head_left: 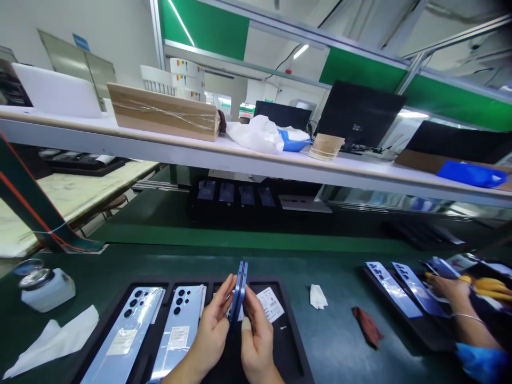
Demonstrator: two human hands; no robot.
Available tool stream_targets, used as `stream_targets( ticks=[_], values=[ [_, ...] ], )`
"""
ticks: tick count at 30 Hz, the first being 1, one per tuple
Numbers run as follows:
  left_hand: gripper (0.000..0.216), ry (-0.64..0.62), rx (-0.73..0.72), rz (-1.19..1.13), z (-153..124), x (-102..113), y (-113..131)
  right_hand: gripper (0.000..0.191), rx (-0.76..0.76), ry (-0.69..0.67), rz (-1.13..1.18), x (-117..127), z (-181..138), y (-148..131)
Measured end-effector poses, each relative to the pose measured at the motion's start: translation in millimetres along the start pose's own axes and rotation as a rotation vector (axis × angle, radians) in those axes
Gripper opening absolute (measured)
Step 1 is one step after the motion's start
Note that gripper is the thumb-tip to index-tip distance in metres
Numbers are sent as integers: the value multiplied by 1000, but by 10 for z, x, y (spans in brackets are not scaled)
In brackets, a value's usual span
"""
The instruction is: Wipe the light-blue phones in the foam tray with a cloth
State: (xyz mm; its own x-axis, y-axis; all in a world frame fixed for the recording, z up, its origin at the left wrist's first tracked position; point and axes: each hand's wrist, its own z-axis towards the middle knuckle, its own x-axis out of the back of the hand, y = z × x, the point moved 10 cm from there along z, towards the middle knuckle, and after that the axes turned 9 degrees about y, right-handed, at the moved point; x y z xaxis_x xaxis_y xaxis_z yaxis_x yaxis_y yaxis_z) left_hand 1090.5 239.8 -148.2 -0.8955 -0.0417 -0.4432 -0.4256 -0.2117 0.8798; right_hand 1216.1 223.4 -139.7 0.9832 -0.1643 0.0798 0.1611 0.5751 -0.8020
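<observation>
Both my hands hold a light-blue phone (239,290) edge-on and upright above a black slotted tray (292,341). My left hand (212,330) grips its left face with the fingers closed on it. Pressed against its right face is my right hand (256,338), thumb near the lower edge. Two more light-blue phones (126,333) (180,328) lie back-up in the tray's left slots, each with a white sticker. A white label card (271,304) lies in the tray just right of the held phone.
A white dispenser bottle (46,288) and a white cloth (56,338) sit at left. A small white wipe (318,296) and a dark red cloth (368,326) lie on the green mat. At right, another person's hand (452,290) works over a tray of phones (394,288). An overhead shelf (256,160) carries a cardboard box and monitors.
</observation>
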Motion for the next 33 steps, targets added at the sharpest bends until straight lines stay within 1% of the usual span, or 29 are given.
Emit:
stream_targets(
  ticks=[2,4,8,11,16,22,27,30,33],
  values=[
    [66,-18,-51,20,-55,-34,72,52,92,35,-38,52,4,-135],
    [63,-28,-80,35,-90,-56,122,52,152,59,-68,83,8,-232],
    [60,-23,-99,65,-114,-62,204,52,185,43,-102,64,11,-319],
    [56,-13,-99,84,-123,-57,252,52,162,37,-106,56,16,-340],
    [49,8,-99,116,-134,-44,280,52,101,43,-22,72,13,-313],
    [47,19,-105,152,-142,-19,277,51,64,25,-8,67,-5,-233],
    [45,25,-109,188,-173,-5,272,51,48,16,-13,77,-13,-230],
    [46,40,-126,230,-175,13,287,50,52,4,-18,75,-15,-244],
    [54,30,-166,296,-165,4,332,50,47,6,-19,72,-14,-240]
  ],
)
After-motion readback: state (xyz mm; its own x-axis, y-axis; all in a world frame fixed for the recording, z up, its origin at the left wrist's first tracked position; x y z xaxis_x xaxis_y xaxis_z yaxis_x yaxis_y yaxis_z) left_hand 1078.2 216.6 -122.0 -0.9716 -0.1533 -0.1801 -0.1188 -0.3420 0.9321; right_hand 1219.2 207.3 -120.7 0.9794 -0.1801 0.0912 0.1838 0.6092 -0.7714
